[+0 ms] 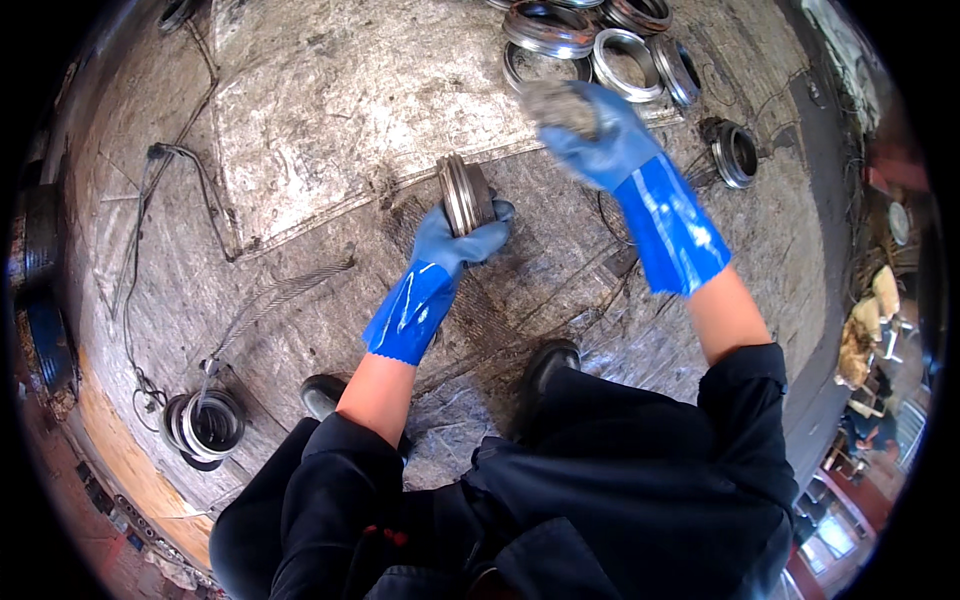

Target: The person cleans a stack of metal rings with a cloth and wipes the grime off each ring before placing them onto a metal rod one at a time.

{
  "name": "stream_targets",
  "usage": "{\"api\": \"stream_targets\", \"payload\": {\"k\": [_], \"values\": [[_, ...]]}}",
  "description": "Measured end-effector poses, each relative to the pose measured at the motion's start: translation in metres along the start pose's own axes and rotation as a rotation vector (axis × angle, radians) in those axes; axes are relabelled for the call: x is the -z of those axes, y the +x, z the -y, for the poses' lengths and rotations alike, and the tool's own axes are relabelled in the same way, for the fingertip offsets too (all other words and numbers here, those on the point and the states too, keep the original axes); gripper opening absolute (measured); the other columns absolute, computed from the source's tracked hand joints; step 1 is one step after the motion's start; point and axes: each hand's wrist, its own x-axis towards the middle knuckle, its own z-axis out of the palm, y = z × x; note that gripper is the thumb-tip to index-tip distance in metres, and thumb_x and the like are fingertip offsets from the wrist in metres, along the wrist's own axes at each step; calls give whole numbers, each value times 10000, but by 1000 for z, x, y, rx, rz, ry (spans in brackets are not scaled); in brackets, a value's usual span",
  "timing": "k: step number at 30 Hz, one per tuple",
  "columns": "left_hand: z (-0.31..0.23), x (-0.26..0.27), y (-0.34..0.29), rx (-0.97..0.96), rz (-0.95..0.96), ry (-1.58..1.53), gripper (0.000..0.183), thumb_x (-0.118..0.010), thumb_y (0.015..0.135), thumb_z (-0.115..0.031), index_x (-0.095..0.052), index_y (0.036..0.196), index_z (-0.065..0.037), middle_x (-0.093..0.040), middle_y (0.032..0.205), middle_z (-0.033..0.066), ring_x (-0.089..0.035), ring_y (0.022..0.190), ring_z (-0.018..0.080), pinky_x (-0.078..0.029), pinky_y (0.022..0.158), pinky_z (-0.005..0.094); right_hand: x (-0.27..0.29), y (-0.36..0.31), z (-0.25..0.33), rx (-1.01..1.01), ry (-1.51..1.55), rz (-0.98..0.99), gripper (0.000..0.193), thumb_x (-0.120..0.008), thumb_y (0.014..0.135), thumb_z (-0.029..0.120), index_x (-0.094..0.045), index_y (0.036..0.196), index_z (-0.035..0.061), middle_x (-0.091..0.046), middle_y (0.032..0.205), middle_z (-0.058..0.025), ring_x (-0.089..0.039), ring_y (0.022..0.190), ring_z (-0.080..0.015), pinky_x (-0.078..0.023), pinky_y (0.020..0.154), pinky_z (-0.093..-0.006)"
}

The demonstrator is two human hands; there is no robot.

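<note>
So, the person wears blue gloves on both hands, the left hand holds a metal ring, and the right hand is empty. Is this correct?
Not quite: the right hand is not empty; the head view shows it holding a grey, cloth-like wad. The rest stands: blue gloves on both hands, and the left hand holds a metal ring.

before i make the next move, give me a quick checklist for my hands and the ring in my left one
1. Left hand gripping the grooved metal ring: ok
2. Right hand holding the grey wad: ok
3. Grey wad apart from that ring: ok
4. Blue gloves on both hands: ok
5. Material of the grey wad: cannot tell, blurred
6. Ring's underside: cannot tell, hidden
</note>
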Motion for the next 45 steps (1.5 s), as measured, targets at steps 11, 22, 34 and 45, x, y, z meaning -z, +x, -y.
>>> {"api": "stream_targets", "payload": {"k": [11,22,34,45], "values": [[-11,3,-14,149,-269,-389,281,-403,961,-148,-638,934,4,-673,843,158,-672,798,284,-569,736,497,-139,18,66,103,-1124,352,426,-693,904,355,-669,1290,177,-644,1361,-91,-593,1280,-285,-500,1070,-413],[14,21,-10,258,-2,-57,344,-695,835,-52,-642,1174,-29,-743,1066,89,-718,935,168,-598,875,312,-116,95,-6,-398,-887,380,992,-622,834,766,-479,1482,29,-547,1442,-257,-554,1327,-351,-440,1111,-454],[15,19,-6,129,-42,-363,256,-558,962,-80,-626,1200,-13,-718,1087,120,-708,978,219,-602,889,350,-123,-32,13,607,-823,75,515,-597,937,497,-688,1247,97,-668,1307,-135,-639,1202,-324,-522,1050,-432],[29,24,-40,213,113,151,316,-548,938,-207,-656,1194,-56,-722,1182,78,-699,1056,191,-542,1012,320,-117,71,-17,-360,-652,323,950,-667,817,714,-515,1455,26,-511,1481,-258,-550,1328,-375,-466,1069,-456]]}}
